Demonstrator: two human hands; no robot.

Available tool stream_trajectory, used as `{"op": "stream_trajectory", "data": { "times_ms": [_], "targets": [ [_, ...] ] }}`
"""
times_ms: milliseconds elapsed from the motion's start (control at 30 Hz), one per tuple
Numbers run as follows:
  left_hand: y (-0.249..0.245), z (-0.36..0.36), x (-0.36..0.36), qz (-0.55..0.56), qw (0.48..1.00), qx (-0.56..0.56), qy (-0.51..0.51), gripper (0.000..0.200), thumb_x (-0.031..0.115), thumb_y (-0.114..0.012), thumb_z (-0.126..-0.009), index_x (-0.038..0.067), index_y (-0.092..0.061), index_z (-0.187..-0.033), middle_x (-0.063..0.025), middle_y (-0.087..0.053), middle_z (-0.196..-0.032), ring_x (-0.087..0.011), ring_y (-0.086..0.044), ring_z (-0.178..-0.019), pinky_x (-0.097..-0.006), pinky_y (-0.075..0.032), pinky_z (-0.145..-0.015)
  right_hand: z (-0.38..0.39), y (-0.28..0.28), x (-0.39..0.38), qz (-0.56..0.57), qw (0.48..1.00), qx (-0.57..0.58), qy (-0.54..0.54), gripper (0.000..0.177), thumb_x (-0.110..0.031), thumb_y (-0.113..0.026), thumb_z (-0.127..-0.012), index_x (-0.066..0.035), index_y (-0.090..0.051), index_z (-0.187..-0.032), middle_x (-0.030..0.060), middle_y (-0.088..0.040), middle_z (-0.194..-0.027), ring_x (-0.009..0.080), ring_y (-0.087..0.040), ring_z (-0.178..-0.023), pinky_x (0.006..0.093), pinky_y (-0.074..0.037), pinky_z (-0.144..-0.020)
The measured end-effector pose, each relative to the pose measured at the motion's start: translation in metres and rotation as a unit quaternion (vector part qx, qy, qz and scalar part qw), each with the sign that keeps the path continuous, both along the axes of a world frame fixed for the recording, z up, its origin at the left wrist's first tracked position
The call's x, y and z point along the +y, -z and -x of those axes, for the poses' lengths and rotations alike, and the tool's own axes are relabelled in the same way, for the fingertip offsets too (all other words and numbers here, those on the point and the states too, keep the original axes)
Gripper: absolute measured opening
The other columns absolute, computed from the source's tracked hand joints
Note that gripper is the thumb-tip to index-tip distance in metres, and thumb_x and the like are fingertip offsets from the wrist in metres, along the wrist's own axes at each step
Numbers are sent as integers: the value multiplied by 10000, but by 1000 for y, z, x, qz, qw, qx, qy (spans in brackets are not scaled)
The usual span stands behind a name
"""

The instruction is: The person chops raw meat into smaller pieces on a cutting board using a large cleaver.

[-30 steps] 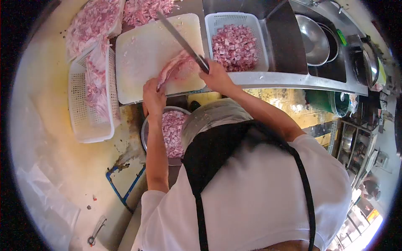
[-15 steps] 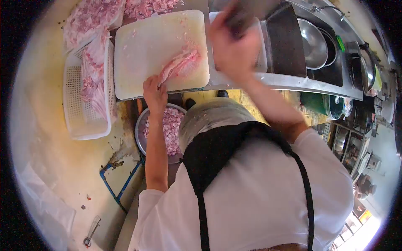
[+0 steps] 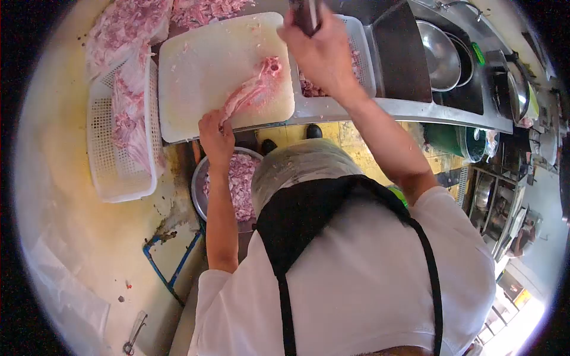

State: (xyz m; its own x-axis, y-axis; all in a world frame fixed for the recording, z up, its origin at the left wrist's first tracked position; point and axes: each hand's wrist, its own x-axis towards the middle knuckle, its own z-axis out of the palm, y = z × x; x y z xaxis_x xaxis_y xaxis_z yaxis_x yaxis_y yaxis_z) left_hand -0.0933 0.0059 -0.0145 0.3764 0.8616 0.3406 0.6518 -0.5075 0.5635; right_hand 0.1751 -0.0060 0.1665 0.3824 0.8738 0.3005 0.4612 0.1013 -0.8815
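On the white cutting board (image 3: 202, 77) lies a long piece of raw, bony meat (image 3: 252, 89), slanting toward the board's front edge. My left hand (image 3: 217, 135) is closed around its near end. Above the board's right side, my right hand (image 3: 323, 56) is wrapped round a dark handle (image 3: 307, 16); whatever is attached to it is cut off by the top of the frame. The right hand is apart from the meat. Small scraps dot the board.
A white basket (image 3: 104, 172) with meat stands left; more meat (image 3: 127, 29) lies behind it. A second basket (image 3: 367, 53) with meat pieces is right of the board. Below the counter sits a metal bowl (image 3: 199, 193) of chopped meat. Metal bowls (image 3: 439, 56) rest in the sink.
My right hand has shifted slightly and is less blurred, uncovering meat in the right basket. The far end of the meat on the board looks turned. My left hand still holds it.
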Motion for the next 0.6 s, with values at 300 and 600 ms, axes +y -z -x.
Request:
{"op": "stream_trajectory", "data": {
  "times_ms": [300, 600],
  "targets": [
    [-7, 1, -1, 81, 989, -115, -38, 242, -3, -616, -812, 24, -648, -1050, -171, -617, -1045, -360, -588, -957, -416, -492, -807, 18, 174, -55, 292, 952, -12, -86, 290, -186, -613, -807, 50, -616, -975, 295, -639, -863, 455, -630, -852, 508, -499, -768],
    [-7, -4, -8, 38, 997, -60, -21, 222, -28, -636, -772, 19, -642, -989, -176, -603, -1032, -362, -590, -952, -418, -493, -803, 29, -14, -16, -39, 997, -39, 55, 255, -216, -659, -822, 25, -632, -899, 202, -661, -742, 396, -646, -705, 458, -518, -670]
  ]
}}
